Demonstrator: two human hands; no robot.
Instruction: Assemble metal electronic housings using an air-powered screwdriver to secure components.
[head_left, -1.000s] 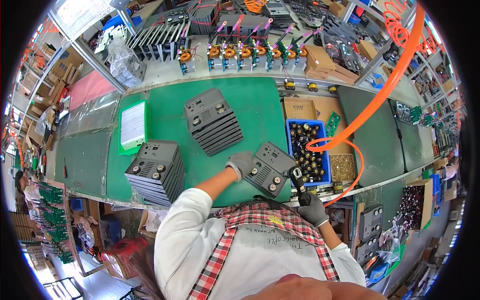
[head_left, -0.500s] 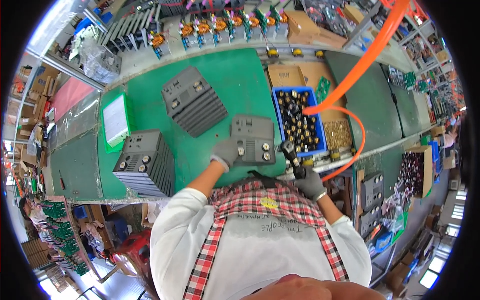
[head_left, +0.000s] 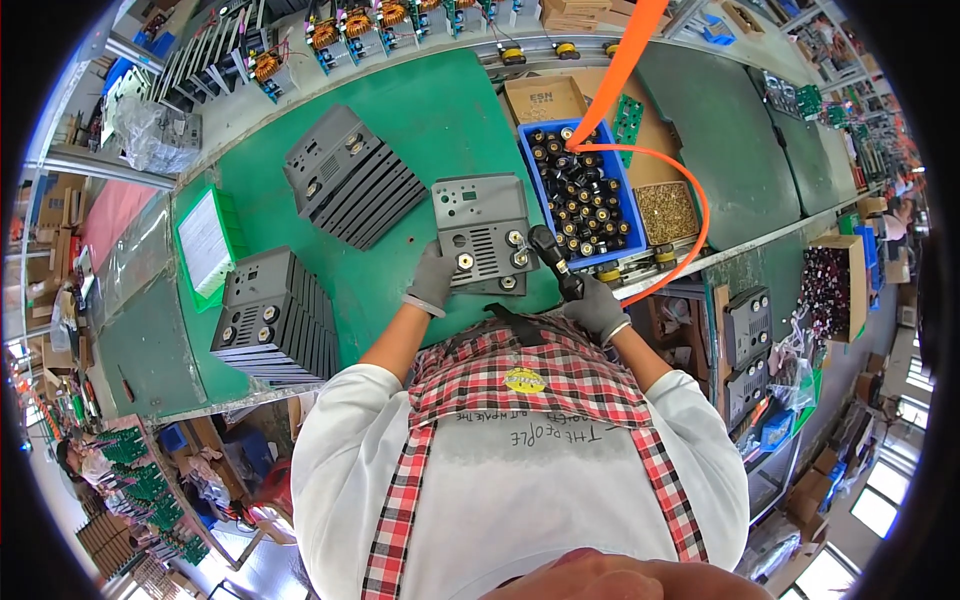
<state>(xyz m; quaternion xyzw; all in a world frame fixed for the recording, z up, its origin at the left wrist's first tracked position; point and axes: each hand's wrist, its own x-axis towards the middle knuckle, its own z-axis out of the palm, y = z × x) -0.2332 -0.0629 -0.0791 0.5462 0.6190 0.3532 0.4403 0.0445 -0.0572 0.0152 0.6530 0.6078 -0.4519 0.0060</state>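
Note:
A grey metal panel (head_left: 482, 205) with slots and cut-outs lies in front of me, with brass-and-black round connectors fitted in its lower half. My left hand (head_left: 432, 280), in a grey glove, is closed on the panel's left edge. Beneath its near edge, part of another grey panel (head_left: 510, 284) shows. In my gloved right hand (head_left: 597, 308) is a black power ratchet wrench (head_left: 553, 252). Its head is beside the panel's right edge, close to the connectors there; whether it touches them I cannot tell.
A blue bin (head_left: 638, 238) of black-and-brass connectors stands right of the panel, beside a box of small brass parts (head_left: 668, 212). An orange hose (head_left: 690, 170) loops over them. Stacked grey panels (head_left: 355, 180) stand farther left, another stack (head_left: 275, 315) nearer, beside a green tray (head_left: 225, 230).
The view has shifted. The ratchet wrench's head has swung up closer to the panel's right side. The panel appears raised, and the one beneath it now shows at its near edge.

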